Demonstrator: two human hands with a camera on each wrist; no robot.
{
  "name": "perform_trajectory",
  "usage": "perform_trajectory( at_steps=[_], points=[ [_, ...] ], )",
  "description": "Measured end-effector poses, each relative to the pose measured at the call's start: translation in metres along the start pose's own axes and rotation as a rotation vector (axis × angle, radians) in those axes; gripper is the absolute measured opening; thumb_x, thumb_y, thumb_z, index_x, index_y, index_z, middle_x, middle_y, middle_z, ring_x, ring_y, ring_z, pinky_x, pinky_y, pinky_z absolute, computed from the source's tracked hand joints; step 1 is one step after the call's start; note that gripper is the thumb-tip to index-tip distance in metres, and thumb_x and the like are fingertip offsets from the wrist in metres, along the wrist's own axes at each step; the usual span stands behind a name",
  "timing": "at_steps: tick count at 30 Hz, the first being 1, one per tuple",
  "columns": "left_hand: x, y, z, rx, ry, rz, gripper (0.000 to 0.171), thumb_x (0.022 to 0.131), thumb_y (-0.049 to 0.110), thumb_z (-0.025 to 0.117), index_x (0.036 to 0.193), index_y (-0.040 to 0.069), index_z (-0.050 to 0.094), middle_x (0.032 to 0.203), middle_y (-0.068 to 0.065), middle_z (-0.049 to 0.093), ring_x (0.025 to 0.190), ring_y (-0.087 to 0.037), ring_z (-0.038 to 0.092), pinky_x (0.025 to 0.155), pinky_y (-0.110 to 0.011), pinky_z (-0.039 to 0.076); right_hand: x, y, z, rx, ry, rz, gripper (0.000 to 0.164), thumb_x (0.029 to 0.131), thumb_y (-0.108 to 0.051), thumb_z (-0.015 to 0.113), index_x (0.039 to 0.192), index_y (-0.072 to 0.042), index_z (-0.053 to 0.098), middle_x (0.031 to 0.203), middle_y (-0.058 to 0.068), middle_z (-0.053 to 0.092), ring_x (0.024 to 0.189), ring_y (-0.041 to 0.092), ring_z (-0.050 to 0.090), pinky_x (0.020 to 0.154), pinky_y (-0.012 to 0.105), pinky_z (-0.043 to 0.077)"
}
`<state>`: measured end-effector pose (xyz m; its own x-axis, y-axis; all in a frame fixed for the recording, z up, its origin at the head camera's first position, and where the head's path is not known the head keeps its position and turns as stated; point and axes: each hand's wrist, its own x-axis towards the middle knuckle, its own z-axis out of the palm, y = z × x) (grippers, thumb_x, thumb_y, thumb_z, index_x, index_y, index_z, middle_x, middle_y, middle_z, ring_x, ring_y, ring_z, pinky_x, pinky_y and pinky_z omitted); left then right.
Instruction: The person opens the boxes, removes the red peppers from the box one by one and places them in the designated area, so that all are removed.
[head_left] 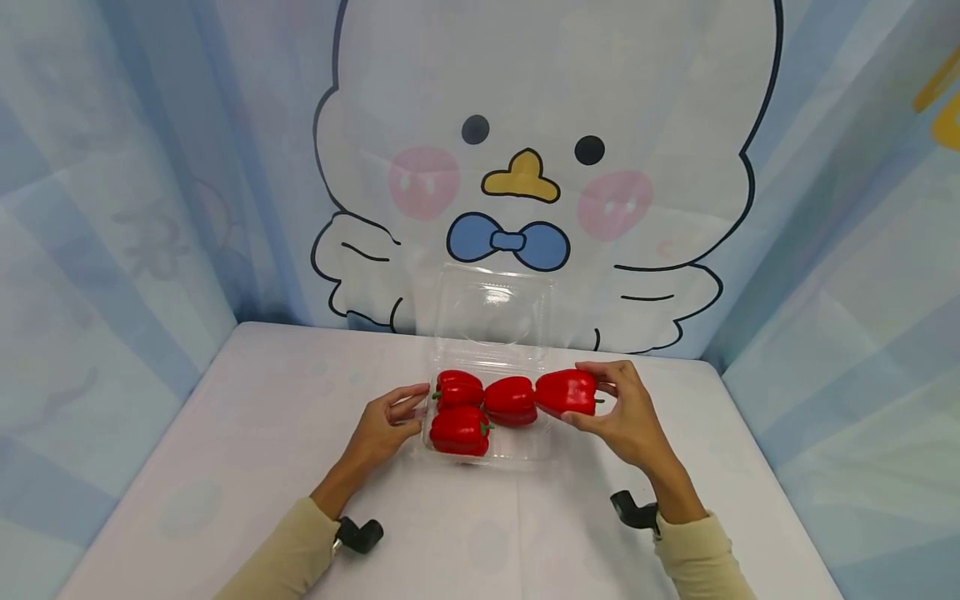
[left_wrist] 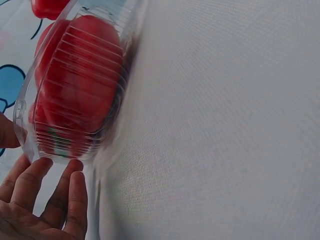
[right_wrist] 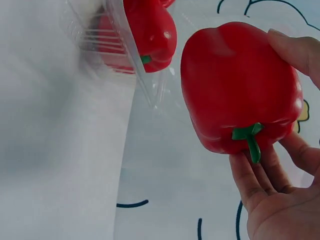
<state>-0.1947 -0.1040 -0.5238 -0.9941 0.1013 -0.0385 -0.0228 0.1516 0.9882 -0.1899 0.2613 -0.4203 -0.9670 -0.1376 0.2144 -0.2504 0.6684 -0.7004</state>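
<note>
A clear plastic clamshell box (head_left: 525, 450) lies with its lid (head_left: 491, 308) raised at the back. Inside are three red bell peppers: one at the back left (head_left: 459, 389), one at the front left (head_left: 460, 432) and one in the middle (head_left: 511, 400). My left hand (head_left: 387, 425) holds the box's left end, thumb at the rim and fingertips against the ribbed wall in the left wrist view. With thumb and fingers spread around it, my right hand (head_left: 622, 412) grips another red bell pepper (right_wrist: 240, 87) over the box's right edge, its green stem pointing right in the head view.
A white cloth covers the table (head_left: 480, 533). Behind it hangs a curtain (head_left: 525, 100) printed with a chick, close to the raised lid. Each wrist carries a black mount, left (head_left: 360, 535) and right (head_left: 633, 510).
</note>
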Motion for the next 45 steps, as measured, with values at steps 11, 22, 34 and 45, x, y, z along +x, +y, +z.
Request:
perform_trajectory(
  at_steps=[11, 22, 34, 45],
  points=[
    [-0.001, 0.000, -0.001, -0.007, -0.019, -0.001, 0.058, 0.096, 0.002, 0.070, 0.151, 0.014, 0.058, 0.158, -0.008, 0.058, 0.143, -0.037, 0.059, 0.110, -0.046, 0.056, 0.003, 0.025, -0.010, 0.023, 0.059, 0.068, 0.076, 0.082, -0.009, 0.091, 0.150, -0.007, 0.056, 0.145, 0.021, 0.049, 0.138, 0.044, 0.055, 0.107, 0.059, 0.055],
    [-0.002, 0.000, 0.000, -0.004, -0.012, 0.000, 0.058, 0.096, 0.002, 0.070, 0.152, 0.013, 0.058, 0.158, -0.009, 0.057, 0.144, -0.036, 0.058, 0.112, -0.045, 0.054, 0.009, 0.062, -0.013, 0.095, 0.058, 0.170, 0.076, 0.087, -0.015, 0.089, 0.153, -0.007, 0.052, 0.151, 0.022, 0.045, 0.145, 0.043, 0.048, 0.113, 0.058, 0.050],
    [-0.003, 0.003, 0.000, 0.004, -0.020, 0.002, 0.058, 0.097, 0.000, 0.067, 0.153, 0.012, 0.056, 0.160, -0.009, 0.056, 0.146, -0.035, 0.057, 0.112, -0.043, 0.054, 0.020, 0.102, 0.001, 0.143, -0.006, 0.272, 0.076, 0.090, -0.017, 0.087, 0.156, -0.012, 0.050, 0.156, 0.019, 0.041, 0.149, 0.042, 0.042, 0.119, 0.054, 0.046],
    [-0.003, 0.003, -0.001, -0.001, -0.022, 0.006, 0.058, 0.097, 0.001, 0.067, 0.152, 0.012, 0.057, 0.159, -0.009, 0.056, 0.147, -0.034, 0.056, 0.113, -0.042, 0.053, 0.024, 0.109, 0.006, 0.173, -0.041, 0.304, 0.075, 0.090, -0.013, 0.085, 0.156, -0.012, 0.050, 0.157, 0.019, 0.042, 0.149, 0.042, 0.042, 0.121, 0.052, 0.044]
  ],
)
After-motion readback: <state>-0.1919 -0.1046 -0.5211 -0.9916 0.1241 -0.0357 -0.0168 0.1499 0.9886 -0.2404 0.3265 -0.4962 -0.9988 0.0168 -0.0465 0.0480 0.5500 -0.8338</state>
